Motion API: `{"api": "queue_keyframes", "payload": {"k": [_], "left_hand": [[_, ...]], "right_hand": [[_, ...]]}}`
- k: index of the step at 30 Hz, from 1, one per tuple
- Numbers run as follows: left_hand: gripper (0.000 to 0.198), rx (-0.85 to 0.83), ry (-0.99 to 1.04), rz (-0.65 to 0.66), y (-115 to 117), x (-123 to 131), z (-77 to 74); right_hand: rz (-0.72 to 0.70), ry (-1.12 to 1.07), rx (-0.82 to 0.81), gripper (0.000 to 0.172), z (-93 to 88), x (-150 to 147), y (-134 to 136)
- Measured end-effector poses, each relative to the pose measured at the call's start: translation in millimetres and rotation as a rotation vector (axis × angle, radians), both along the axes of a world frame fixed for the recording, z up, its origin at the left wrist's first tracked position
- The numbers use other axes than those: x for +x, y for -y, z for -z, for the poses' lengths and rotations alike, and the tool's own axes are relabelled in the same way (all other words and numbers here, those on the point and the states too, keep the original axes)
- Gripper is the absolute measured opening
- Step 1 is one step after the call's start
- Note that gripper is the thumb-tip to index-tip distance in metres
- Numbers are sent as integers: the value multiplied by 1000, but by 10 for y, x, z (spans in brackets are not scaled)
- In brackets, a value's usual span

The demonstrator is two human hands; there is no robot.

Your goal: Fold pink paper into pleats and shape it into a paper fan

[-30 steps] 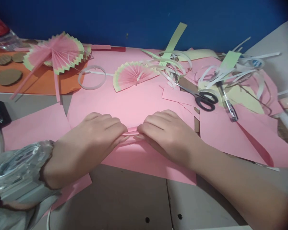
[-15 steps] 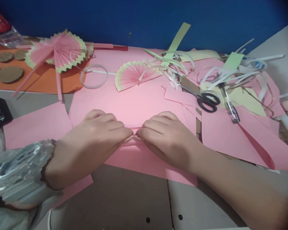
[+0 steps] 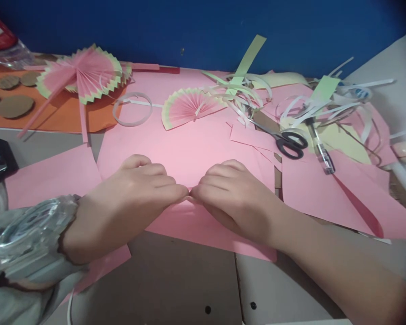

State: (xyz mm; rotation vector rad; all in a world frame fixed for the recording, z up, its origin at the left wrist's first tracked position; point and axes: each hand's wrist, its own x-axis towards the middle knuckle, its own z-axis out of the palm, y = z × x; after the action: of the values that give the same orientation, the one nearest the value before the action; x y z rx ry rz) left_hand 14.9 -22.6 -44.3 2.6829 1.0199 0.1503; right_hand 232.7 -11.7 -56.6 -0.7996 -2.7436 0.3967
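A large pink paper sheet (image 3: 186,149) lies flat in front of me, its near part folded into narrow pleats. My left hand (image 3: 135,194) and my right hand (image 3: 233,194) rest side by side on that folded edge, fingers curled and pinched on the pleats, fingertips meeting at the middle. The hands cover most of the fold. A silvery sleeve cuff (image 3: 34,243) covers my left wrist.
Two finished pink-and-green pleated fans, a large fan (image 3: 81,74) and a small fan (image 3: 189,106), lie behind. Black-handled scissors (image 3: 284,140), a pen (image 3: 320,146), a tape ring (image 3: 132,108), curled paper strips (image 3: 325,106) and cardboard discs (image 3: 11,106) on orange paper surround the sheet. A blue wall stands behind.
My two hands have drawn closer together until the fingertips touch, now hiding the folded pleat that showed between them a second ago.
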Motion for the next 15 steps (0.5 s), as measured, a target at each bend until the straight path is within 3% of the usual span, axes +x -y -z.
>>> {"api": "queue_keyframes", "payload": {"k": [6,15], "left_hand": [[30,-72,46,-73,-86,-106,-40],[32,-224,110,-184,-182,-114,-73]], "right_hand": [[143,-42,-62,31,-49,44,-66],[194,-51,-192,29,-50,82,-97]]}}
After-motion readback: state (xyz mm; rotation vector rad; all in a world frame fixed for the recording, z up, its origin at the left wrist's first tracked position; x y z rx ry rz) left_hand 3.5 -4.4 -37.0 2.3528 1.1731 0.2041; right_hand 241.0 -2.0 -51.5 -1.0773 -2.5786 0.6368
